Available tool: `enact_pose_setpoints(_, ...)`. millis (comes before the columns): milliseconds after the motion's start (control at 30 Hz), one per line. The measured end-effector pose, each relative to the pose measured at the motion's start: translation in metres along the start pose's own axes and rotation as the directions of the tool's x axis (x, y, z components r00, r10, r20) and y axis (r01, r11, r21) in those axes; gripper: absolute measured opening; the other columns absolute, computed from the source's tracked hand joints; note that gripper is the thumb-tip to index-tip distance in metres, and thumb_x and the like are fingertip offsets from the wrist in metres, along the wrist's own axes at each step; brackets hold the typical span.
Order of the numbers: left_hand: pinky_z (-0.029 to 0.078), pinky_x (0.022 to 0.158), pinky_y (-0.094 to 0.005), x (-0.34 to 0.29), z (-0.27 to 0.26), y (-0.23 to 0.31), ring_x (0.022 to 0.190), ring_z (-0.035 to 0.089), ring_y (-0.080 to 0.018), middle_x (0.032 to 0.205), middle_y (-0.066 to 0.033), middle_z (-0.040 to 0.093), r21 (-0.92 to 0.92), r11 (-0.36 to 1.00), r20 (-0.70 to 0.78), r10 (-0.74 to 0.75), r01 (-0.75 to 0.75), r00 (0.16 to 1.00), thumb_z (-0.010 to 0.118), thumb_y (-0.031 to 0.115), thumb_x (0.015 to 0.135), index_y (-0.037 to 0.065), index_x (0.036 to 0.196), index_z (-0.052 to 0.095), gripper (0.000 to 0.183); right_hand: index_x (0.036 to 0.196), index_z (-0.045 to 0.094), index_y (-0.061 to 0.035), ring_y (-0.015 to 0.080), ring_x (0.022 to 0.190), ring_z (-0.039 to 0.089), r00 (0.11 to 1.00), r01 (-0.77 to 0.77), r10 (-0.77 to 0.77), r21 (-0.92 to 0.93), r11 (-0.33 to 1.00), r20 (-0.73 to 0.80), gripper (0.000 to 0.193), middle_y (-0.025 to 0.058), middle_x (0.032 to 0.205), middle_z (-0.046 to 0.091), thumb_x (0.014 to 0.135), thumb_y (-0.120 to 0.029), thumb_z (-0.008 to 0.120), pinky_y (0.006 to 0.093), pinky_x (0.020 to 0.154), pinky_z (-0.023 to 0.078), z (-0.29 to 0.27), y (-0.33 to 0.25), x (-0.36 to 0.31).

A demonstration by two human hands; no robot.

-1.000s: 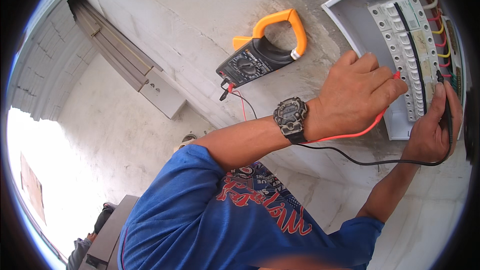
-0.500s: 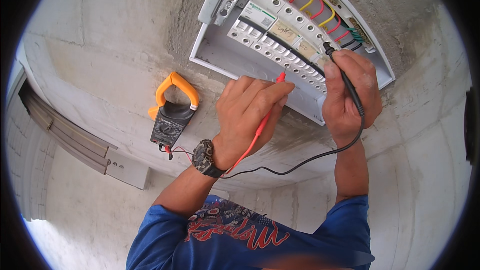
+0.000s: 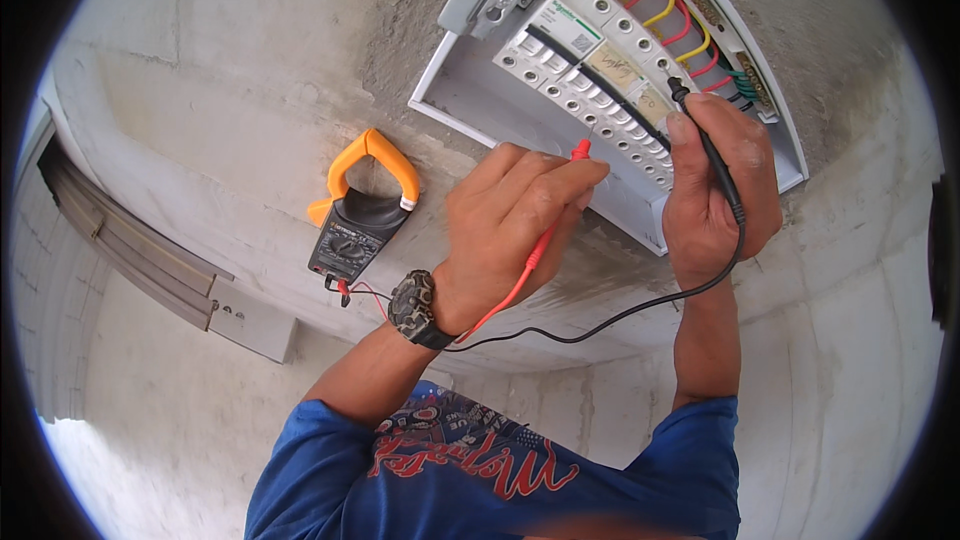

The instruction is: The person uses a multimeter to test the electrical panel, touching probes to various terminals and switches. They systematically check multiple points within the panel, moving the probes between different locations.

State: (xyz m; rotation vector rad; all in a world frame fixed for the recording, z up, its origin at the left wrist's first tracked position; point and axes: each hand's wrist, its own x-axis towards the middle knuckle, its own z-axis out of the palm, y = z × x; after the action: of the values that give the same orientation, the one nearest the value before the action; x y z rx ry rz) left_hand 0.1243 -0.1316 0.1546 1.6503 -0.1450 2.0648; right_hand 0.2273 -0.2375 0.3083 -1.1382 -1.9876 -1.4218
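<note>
One red probe (image 3: 581, 149) sits in the closed left hand (image 3: 512, 218), one black probe (image 3: 678, 89) in the closed right hand (image 3: 700, 218). Hold each square to the breakers (image 3: 613, 68); contact is unclear.

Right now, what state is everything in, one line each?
Left hand: gripping the red probe.
Right hand: gripping the black probe.
Red probe: tip at a lower-row screw hole, contact unclear.
Black probe: tip near an upper-row screw hole, contact unclear.
Meter: ring closed, leads plugged in.
Panel: open, wiring exposed.
Breakers: mounted, on or off unclear.
Watch: strapped on.
</note>
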Motion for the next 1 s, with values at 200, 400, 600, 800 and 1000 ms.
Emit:
enact_pose_setpoints(200, 0.050, 0.068, -0.0345, 0.001, 0.002, 0.000, 0.077, 0.066, -0.0244, 0.096, -0.0096, 0.076, 0.065, 0.998, 0.000, -0.010, 0.010, 1.000, 0.080, -0.011, 0.081, 0.004, 0.120, 0.073, 0.042, 0.115, 0.072, 0.0018, 0.0278, 0.088, 0.074, 1.000, -0.004, 0.004, -0.004, 1.000, 0.013, 0.026, 0.0141, 0.101, 0.078, 0.092, 0.002, 0.084, 0.0375, 0.075, 0.058, 0.000, -0.001, 0.001)
enact_pose_setpoints(400, 0.048, 0.063, -0.0335, 0.008, 0.003, 0.003, 0.074, 0.063, -0.0239, 0.094, -0.0078, 0.075, 0.136, 0.990, 0.026, -0.038, 0.034, 0.999, 0.081, -0.010, 0.080, 0.007, 0.121, 0.073, 0.045, 0.114, 0.072, 0.0023, 0.0280, 0.086, 0.075, 1.000, 0.028, -0.028, -0.025, 0.999, 0.012, 0.024, 0.0147, 0.101, 0.079, 0.092, 0.003, 0.083, 0.0377, 0.074, 0.059, 0.000, -0.001, 0.004)
enact_pose_setpoints(600, 0.048, 0.061, -0.0363, 0.006, 0.008, 0.002, 0.074, 0.061, -0.0240, 0.093, -0.0059, 0.072, 0.132, 0.991, 0.008, -0.017, 0.016, 1.000, 0.081, -0.006, 0.081, 0.008, 0.123, 0.072, 0.045, 0.114, 0.073, 0.0036, 0.0295, 0.093, 0.077, 0.998, 0.005, -0.002, -0.049, 0.999, 0.063, 0.020, 0.0162, 0.105, 0.080, 0.095, 0.004, 0.080, 0.0390, 0.082, 0.062, -0.006, 0.001, 0.001)
enact_pose_setpoints(800, 0.046, 0.056, -0.0364, 0.001, 0.010, 0.007, 0.072, 0.057, -0.0221, 0.086, -0.0021, 0.063, 0.208, 0.976, -0.098, -0.037, 0.057, 0.995, 0.077, 0.011, 0.083, 0.011, 0.118, 0.071, 0.036, 0.118, 0.075, 0.0067, 0.0264, 0.098, 0.078, 0.977, -0.181, 0.193, -0.123, 0.976, 0.087, 0.020, 0.0178, 0.111, 0.081, 0.099, 0.003, 0.078, 0.0359, 0.088, 0.065, -0.011, 0.008, -0.010)
enact_pose_setpoints(1000, 0.047, 0.056, -0.0354, 0.002, 0.012, 0.007, 0.072, 0.057, -0.0224, 0.085, -0.0008, 0.062, 0.236, 0.970, -0.117, -0.029, 0.056, 0.993, 0.074, 0.013, 0.084, 0.012, 0.116, 0.070, 0.033, 0.117, 0.076, 0.0069, 0.0214, 0.096, 0.077, 0.940, -0.342, 0.342, 0.038, 0.939, 0.012, 0.018, 0.0169, 0.112, 0.081, 0.100, 0.002, 0.077, 0.0310, 0.087, 0.067, -0.006, 0.010, -0.011)
